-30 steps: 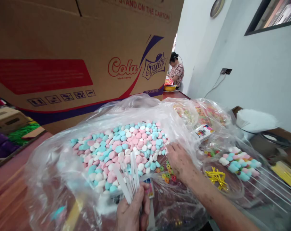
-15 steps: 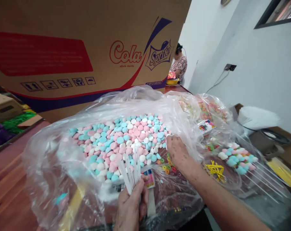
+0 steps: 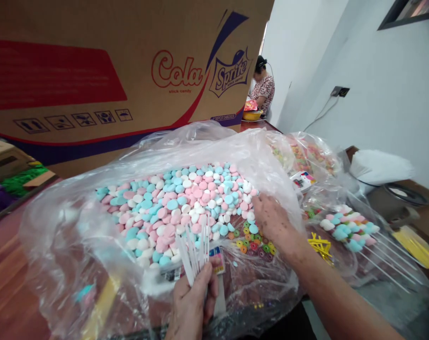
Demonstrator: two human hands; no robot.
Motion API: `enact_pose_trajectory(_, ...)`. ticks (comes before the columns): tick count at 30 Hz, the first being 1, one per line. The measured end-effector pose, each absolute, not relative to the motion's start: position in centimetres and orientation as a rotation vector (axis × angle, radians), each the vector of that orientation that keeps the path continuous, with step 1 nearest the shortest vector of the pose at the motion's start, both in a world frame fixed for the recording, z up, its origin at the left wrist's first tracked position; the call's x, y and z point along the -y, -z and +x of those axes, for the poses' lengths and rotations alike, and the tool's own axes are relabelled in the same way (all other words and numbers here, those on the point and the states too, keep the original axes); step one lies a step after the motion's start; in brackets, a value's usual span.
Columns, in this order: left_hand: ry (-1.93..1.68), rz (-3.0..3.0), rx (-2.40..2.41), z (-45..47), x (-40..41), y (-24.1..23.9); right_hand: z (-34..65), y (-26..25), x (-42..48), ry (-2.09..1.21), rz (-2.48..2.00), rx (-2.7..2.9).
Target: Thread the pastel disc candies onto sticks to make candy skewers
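My left hand (image 3: 196, 300) is closed around a fan of several thin white sticks (image 3: 191, 250), their tips pointing up over the candy. My right hand (image 3: 273, 219) is at the right edge of a heap of pink, blue and white marshmallows (image 3: 186, 198), its fingers curled and their tips mostly hidden; what they hold, if anything, cannot be made out. Just below it lie small coloured candy rings (image 3: 255, 245). The sweets rest on a spread clear plastic bag (image 3: 69, 226). Behind my left hand is a small printed card (image 3: 217, 259).
A large cardboard box (image 3: 104, 85) stands behind the heap. At right are finished-looking candy skewers (image 3: 351, 229), yellow twist ties (image 3: 321, 245), a yellow strip pack (image 3: 416, 248) and bags of candy rings (image 3: 306, 153). A person (image 3: 262, 89) sits further back near a yellow bowl (image 3: 252, 115).
My right hand has shifted slightly right, and more candy rings show beneath it. My left hand stays in place with the sticks. The view has moved a little.
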State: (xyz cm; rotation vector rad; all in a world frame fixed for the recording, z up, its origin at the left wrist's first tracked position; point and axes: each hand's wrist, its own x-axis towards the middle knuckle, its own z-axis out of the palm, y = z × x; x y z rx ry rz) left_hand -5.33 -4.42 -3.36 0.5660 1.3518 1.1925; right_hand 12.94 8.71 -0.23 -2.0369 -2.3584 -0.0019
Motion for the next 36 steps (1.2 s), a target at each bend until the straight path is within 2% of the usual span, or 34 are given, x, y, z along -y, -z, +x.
enact_pose_trajectory(6, -1.170, 0.616, -1.390, -5.0, 4.4, 2.9, 10.2, 1.7, -7.3, -0.044, -1.884, 2.411)
enact_pose_trajectory(12, -1.102, 0.728, -1.476, -5.1, 4.3, 3.6, 11.1, 1.4, -7.6, -0.376, -1.536, 2.355)
enact_pose_trajectory(18, -1.093, 0.693, -1.468, -5.2, 4.4, 3.5, 13.4, -0.4, -7.4, -0.400, -1.659, 2.378)
enact_pose_trajectory(24, -1.067, 0.739, -1.544, -4.6, 4.4, 3.3, 12.6, 0.8, -6.7, -0.454, -1.641, 2.520)
enact_pose_trajectory(30, -1.196, 0.738, -1.538, -4.4, 4.2, 3.2, 12.2, 1.1, -6.7, -0.490, -1.590, 2.574)
enact_pose_trajectory(36, -1.231, 0.710, -1.456, -4.6, 4.1, 3.0, 12.9, 0.7, -7.5, -0.328, -1.710, 2.504)
